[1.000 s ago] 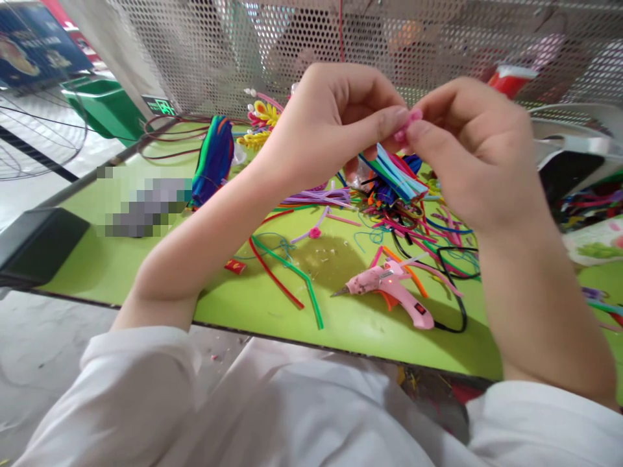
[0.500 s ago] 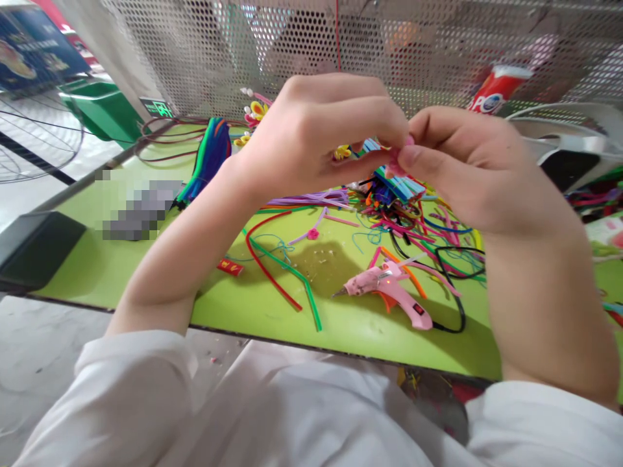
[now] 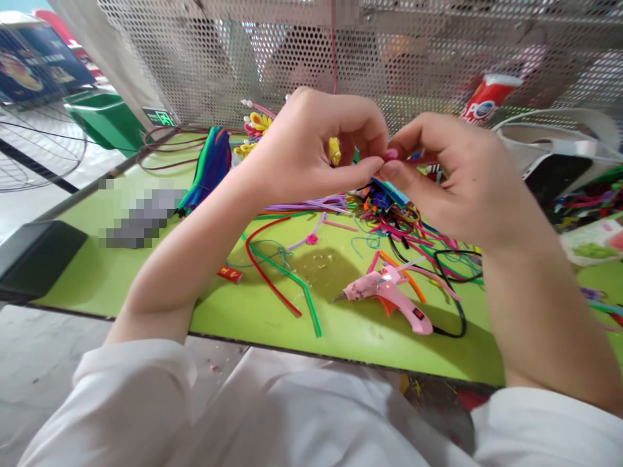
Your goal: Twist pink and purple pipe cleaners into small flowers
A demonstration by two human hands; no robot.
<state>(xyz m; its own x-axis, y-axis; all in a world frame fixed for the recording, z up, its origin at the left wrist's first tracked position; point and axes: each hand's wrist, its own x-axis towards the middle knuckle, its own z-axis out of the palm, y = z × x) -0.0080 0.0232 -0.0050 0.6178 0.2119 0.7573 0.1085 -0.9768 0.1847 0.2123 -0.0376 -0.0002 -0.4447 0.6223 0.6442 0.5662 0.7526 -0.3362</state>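
Above the green table, my left hand [image 3: 326,146] and my right hand [image 3: 452,172] meet fingertip to fingertip. Both pinch one small pink pipe cleaner piece [image 3: 390,154], which looks coiled; the fingers cover most of it. Below them on the table lies a pink glue gun [image 3: 387,288], its nozzle facing left and a small light glowing on its body. A purple pipe cleaner with a small pink flower [image 3: 312,239] lies behind the gun. Nearer the front edge rest a bent red pipe cleaner [image 3: 265,275] and a bent green one [image 3: 307,295].
Bundled blue and green pipe cleaners [image 3: 209,168] stand at the back left, near a dark box [image 3: 41,259]. More loose pipe cleaners [image 3: 389,207] pile up under my hands. A red canister [image 3: 489,100] stands by the perforated metal screen [image 3: 292,52]. The gun's black cord [image 3: 460,318] loops rightward.
My hands have shifted slightly left and down, still pinching the pink piece together. The fingers of my left hand are now more curled. Things on the table stay in place.
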